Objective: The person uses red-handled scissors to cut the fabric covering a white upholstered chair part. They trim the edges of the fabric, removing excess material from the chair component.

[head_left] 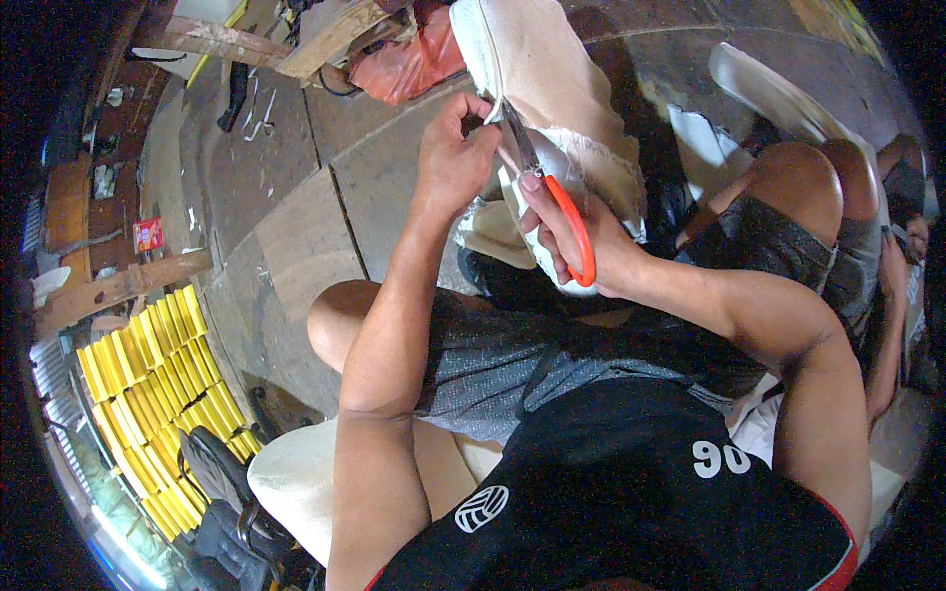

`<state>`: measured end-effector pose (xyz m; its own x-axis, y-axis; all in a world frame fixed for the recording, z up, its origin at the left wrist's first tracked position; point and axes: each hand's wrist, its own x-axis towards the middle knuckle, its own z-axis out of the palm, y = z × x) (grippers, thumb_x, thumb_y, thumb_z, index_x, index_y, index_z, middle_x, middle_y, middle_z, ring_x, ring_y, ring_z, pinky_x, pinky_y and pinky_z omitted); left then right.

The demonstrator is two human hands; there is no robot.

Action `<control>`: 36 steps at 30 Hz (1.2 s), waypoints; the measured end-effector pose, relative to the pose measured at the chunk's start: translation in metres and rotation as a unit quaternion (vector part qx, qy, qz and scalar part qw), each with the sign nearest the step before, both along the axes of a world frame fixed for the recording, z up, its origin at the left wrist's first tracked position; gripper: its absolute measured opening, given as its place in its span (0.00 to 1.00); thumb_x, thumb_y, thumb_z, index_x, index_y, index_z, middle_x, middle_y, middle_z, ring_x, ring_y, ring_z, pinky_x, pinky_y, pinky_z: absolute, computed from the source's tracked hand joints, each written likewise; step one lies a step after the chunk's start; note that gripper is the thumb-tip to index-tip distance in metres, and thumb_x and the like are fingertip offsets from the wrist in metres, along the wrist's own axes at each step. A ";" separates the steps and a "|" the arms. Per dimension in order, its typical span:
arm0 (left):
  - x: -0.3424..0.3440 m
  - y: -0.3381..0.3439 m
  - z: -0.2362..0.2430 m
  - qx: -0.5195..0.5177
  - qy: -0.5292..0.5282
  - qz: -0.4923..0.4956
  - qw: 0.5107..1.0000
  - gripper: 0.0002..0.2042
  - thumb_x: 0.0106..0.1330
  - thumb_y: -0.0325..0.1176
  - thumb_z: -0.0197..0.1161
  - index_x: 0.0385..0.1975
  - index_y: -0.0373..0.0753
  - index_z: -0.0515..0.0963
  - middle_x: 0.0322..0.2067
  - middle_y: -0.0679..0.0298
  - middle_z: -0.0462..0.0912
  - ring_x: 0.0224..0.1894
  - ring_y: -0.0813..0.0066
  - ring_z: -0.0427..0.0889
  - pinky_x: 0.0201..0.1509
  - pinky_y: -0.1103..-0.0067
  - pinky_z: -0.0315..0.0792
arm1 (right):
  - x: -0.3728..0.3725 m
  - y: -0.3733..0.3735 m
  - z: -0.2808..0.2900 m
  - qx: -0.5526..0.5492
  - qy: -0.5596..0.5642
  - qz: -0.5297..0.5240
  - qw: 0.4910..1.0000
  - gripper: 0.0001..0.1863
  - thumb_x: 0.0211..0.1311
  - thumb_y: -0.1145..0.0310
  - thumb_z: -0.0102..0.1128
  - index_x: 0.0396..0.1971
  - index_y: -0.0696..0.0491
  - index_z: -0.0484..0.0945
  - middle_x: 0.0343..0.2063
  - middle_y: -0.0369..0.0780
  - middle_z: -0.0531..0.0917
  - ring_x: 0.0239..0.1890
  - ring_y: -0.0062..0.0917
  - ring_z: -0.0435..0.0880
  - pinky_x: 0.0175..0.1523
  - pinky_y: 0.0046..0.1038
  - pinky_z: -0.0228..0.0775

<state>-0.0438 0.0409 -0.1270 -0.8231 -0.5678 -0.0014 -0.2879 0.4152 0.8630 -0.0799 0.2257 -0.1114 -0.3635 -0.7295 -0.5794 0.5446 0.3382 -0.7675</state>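
Observation:
My right hand [572, 236] grips scissors [570, 197] with orange-red handles, their dark blades pointing up along the edge of a beige fabric piece [562, 69] with a pale rim and frayed lower border. My left hand [463, 143] is beside the blade tips at that edge, fingers curled and pinched; the fabric edge appears to be between them, partly hidden. A white padded part [565, 288] lies under my right hand.
A red plastic bag [404, 64] and wooden boards [227, 39] are at the back. Stacked yellow pieces [148, 364] sit at left above a dark chair-like object [222, 473]. Other people's knees [788, 182] and an arm [887, 305] are close on the right, by pale padded pieces [759, 89].

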 end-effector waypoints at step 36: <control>0.003 0.000 -0.004 0.038 -0.013 0.033 0.999 0.04 0.57 0.23 0.57 0.31 0.34 0.74 0.25 0.64 0.77 0.30 0.77 0.75 0.37 0.77 0.71 | -0.004 0.000 -0.013 -0.002 0.041 0.012 0.999 0.32 0.64 0.36 0.56 0.23 0.55 0.73 0.09 0.28 0.65 0.05 0.14 0.62 0.10 0.20 0.56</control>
<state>-0.0407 0.0406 -0.1308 -0.7825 -0.6189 -0.0681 -0.3360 0.3276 0.8831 -0.0836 0.2259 -0.1240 -0.3919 -0.7407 -0.5457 0.4714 0.3477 -0.8105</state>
